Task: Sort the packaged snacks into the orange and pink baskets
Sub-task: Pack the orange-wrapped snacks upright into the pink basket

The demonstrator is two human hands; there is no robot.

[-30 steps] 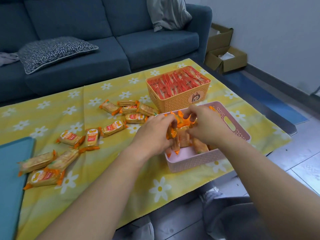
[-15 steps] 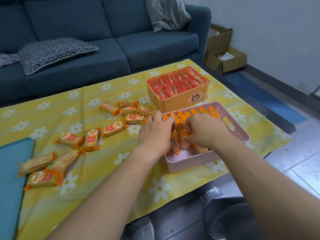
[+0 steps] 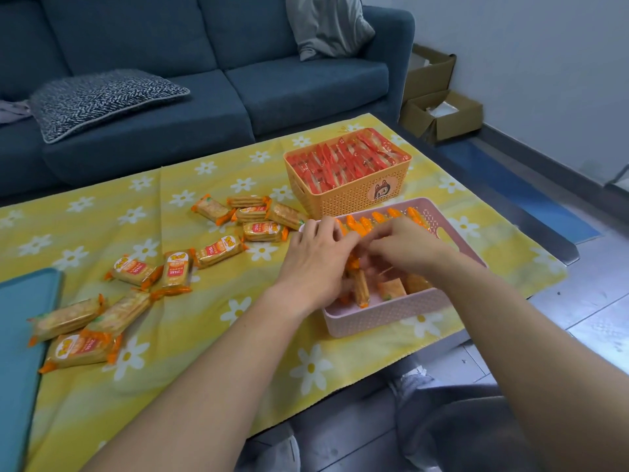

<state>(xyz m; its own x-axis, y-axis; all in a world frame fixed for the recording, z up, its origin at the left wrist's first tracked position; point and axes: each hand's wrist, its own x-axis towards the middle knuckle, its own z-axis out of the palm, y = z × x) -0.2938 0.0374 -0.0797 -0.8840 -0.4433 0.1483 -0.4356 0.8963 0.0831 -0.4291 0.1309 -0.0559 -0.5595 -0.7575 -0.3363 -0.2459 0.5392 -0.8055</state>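
A pink basket (image 3: 384, 316) stands at the table's near right, with orange cracker packs (image 3: 360, 290) standing on edge in a row inside it. Both hands are inside this basket. My left hand (image 3: 316, 260) presses against the packs from the left, and my right hand (image 3: 405, 245) rests on them from the right; the fingers hide which packs each grips. Behind it, the orange basket (image 3: 347, 199) is filled with red packs (image 3: 343, 160). Several loose orange packs (image 3: 221, 248) lie scattered on the cloth to the left.
A yellow daisy-print cloth (image 3: 190, 321) covers the table. A teal tray (image 3: 20, 328) lies at the left edge. A blue sofa (image 3: 204, 97) with cushions runs behind the table. Cardboard boxes (image 3: 439, 114) sit on the floor at the far right.
Both hands have lowered the bunch of orange packs from above the pink basket down into it, and now press them together in the row.
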